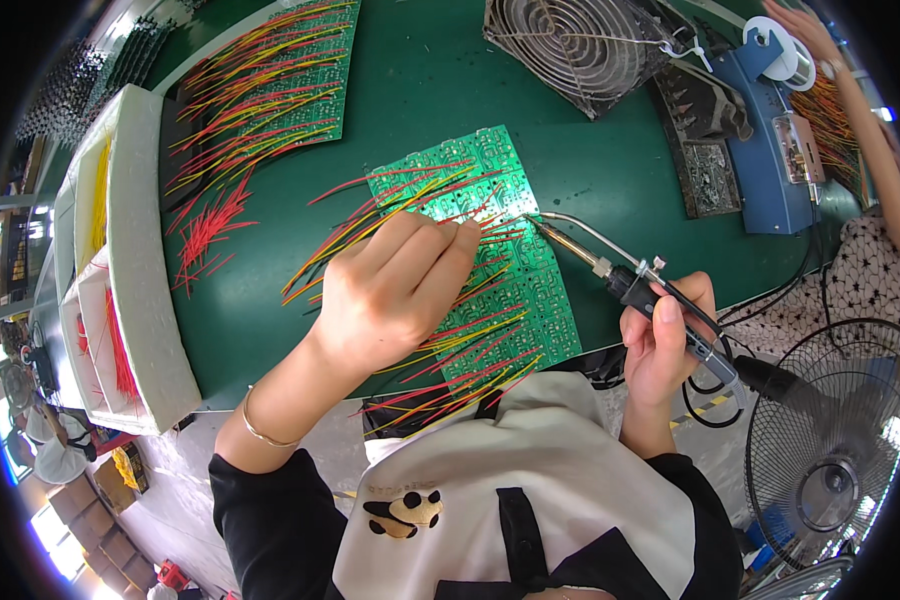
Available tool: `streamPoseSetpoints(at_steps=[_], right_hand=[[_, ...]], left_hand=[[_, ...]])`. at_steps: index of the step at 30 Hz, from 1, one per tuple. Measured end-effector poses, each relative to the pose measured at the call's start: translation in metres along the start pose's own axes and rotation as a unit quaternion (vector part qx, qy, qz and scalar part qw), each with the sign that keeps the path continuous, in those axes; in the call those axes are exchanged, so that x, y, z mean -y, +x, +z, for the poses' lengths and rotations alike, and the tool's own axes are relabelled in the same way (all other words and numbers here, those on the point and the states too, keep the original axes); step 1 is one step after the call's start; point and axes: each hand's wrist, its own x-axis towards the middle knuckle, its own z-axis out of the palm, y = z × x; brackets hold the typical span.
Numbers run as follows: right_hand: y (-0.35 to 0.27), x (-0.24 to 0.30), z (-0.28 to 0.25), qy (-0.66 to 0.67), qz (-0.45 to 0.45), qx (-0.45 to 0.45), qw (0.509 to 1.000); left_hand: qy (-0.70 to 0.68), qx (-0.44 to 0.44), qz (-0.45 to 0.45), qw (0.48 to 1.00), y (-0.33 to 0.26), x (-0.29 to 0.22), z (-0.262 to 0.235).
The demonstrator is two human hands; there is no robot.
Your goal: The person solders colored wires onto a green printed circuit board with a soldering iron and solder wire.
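Green circuit board [545,300], strung with red and yellow wires [368,223], lies on the dark green table [430,80] at the centre of the frame. Left hand [405,280], forearm angled up from lower left, is back-up over the board's left part, fingers curled and bunched; fingertips hidden, cannot tell whether they pinch a wire. Right hand [665,345], raised right of centre, grips a soldering iron [632,290] between thumb and fingers, tip slanting up-left to the board's right edge.
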Motion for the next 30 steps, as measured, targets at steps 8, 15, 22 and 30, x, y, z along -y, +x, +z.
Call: streamPoseSetpoints(at_steps=[8,15,22,30], right_hand=[[-0.0001,-0.0009,0.0000,0.000,-0.003,-0.002,1.000],[0.0006,-0.0017,-0.0014,0.002,-0.012,-0.011,1.000],[0.0008,-0.0031,-0.0004,0.011,-0.017,-0.021,1.000],[0.0014,-0.0004,0.0003,0.035,-0.019,-0.027,0.999]], left_hand=[[0.011,-0.012,0.021,1.000,-0.0016,0.0024,0.0027],[-0.002,-0.006,0.002,1.000,0.0002,-0.0020,-0.0007],[-0.006,0.001,-0.013,1.000,0.0014,-0.0030,-0.0006],[-0.032,0.002,-0.042,0.999,0.0032,-0.0037,-0.0064]])
